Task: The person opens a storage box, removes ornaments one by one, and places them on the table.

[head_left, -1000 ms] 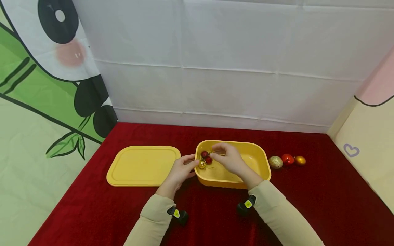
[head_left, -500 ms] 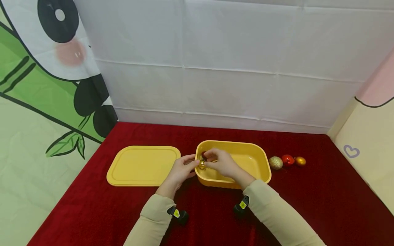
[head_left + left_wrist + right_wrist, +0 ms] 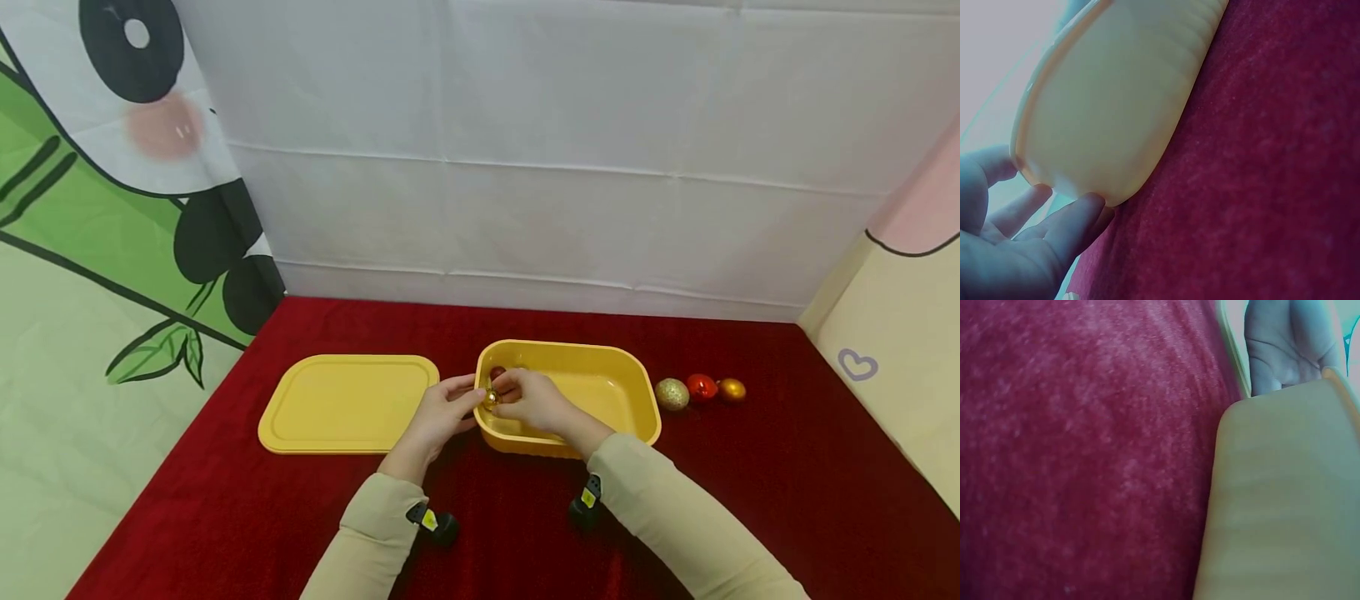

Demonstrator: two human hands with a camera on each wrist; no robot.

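Observation:
In the head view a deep yellow container [image 3: 615,400] sits on the red cloth. My left hand [image 3: 442,412] holds its left end, thumb over the rim; in the left wrist view the fingers [image 3: 1075,219] press the outer wall. My right hand [image 3: 536,404] reaches inside at that end, thumb and fingers curled round small baubles. A shiny gold bauble [image 3: 491,397] shows between its fingertips and my left thumb. Behind it, a dark red bauble [image 3: 497,372] is partly visible. Another red bauble is hidden by the right hand. The right wrist view shows mostly the container's outer wall [image 3: 1285,494].
Left of the container lies a flat yellow lid [image 3: 348,404]. To its right stand a glittery gold bauble [image 3: 671,394], a red bauble [image 3: 702,387] and a smaller orange-gold bauble [image 3: 731,390]. A white sheet [image 3: 555,167] hangs behind the red cloth [image 3: 525,533].
My right hand has moved left and lower inside the container, now covering one red bauble. My left hand keeps its hold on the container's end.

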